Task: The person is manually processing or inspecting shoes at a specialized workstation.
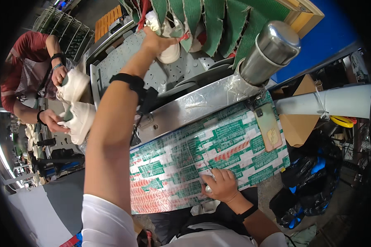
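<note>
My left hand (156, 43) reaches to the hanging green strips at the far end of a grey perforated metal bed. Its thumb is stretched out across a white shoe (170, 53), and its other fingers are partly hidden. Whether it bears any of the shoe's weight does not show. Another pale shoe (198, 38) sits partly behind the green strips (214, 24). Low in front of me, my right hand (221, 186) is closed round a thin tool with a metal tip (207, 165) and a pale handle end. It rests over a board covered in green, white and red printed tape (173, 164).
At left, a co-worker in a red top holds a white shoe (79, 123) and a second one (75, 84). A steel flask (276, 43) stands on the metal rail (193, 105). A phone (268, 127) lies on the board. Black bags (305, 181) and a white roll (329, 101) are at right.
</note>
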Tool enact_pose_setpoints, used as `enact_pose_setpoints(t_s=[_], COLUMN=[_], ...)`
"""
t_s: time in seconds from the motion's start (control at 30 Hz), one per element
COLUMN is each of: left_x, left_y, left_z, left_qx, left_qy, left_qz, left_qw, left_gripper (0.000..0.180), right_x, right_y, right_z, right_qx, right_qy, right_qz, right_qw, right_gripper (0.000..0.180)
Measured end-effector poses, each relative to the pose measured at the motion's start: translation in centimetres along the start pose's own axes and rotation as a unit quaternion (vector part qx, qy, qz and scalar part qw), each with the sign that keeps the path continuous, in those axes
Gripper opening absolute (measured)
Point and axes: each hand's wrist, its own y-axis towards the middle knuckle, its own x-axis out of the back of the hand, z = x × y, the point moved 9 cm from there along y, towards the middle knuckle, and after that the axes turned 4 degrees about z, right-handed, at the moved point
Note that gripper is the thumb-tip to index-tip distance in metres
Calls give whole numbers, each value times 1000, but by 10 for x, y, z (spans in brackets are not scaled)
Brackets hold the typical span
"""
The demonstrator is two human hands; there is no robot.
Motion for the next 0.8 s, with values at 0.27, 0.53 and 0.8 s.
enact_pose_setpoints(t_s=[0.27, 0.53, 0.8], left_x=[60, 57, 150], left_y=[-86, -111, -171], left_z=[46, 76, 53], left_qx=[-106, -75, 2], left_qy=[-75, -166, -139], left_qz=[207, 58, 109], left_qw=[970, 982, 984], left_gripper=[99, 98, 77], right_x=[3, 5, 9], right_y=[4, 5, 2], right_z=[-3, -1, 2], right_qx=[-2, 1, 15], right_qy=[4, 7, 11], right_qz=[-17, -27, -43], right_qw=[1000, 1000, 999], right_gripper=[38, 35, 33])
